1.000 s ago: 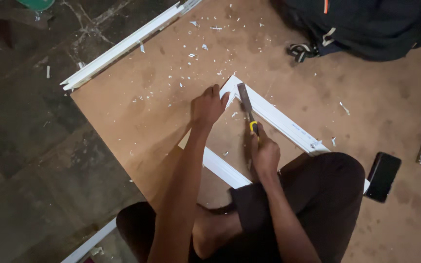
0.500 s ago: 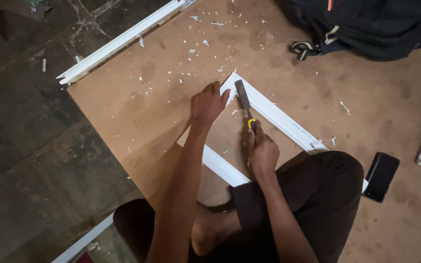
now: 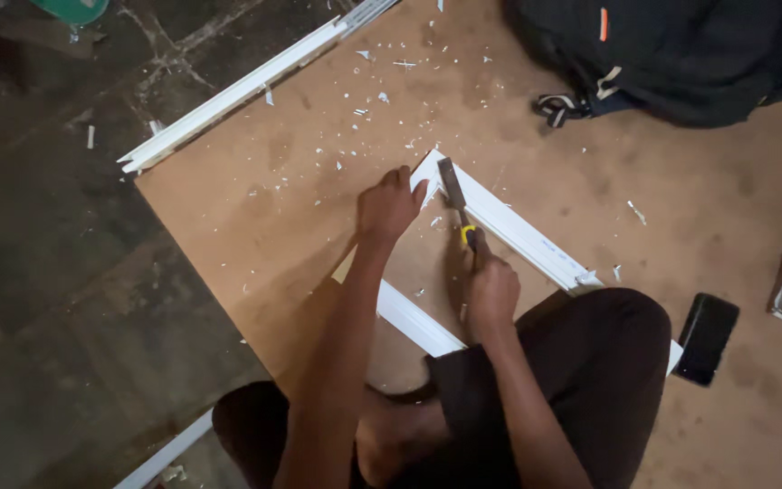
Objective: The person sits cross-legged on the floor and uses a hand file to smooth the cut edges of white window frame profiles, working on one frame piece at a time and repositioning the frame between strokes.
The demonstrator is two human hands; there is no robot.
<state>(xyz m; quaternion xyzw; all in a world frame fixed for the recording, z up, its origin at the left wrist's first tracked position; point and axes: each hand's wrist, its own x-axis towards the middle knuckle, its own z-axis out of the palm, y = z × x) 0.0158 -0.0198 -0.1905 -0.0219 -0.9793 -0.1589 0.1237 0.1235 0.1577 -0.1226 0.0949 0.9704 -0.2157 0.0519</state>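
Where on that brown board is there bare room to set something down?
The board is bare left of the left hand, and between the black backpack and white strip. White chips crowd the top; the right hand works the chisel.

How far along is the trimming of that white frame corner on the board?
Done: two white strips meet at a corner, and white chips litter the board. In hand: left hand presses the corner while right hand works a yellow-handled blade along it. Left: another strip lies unused at the board's edge.
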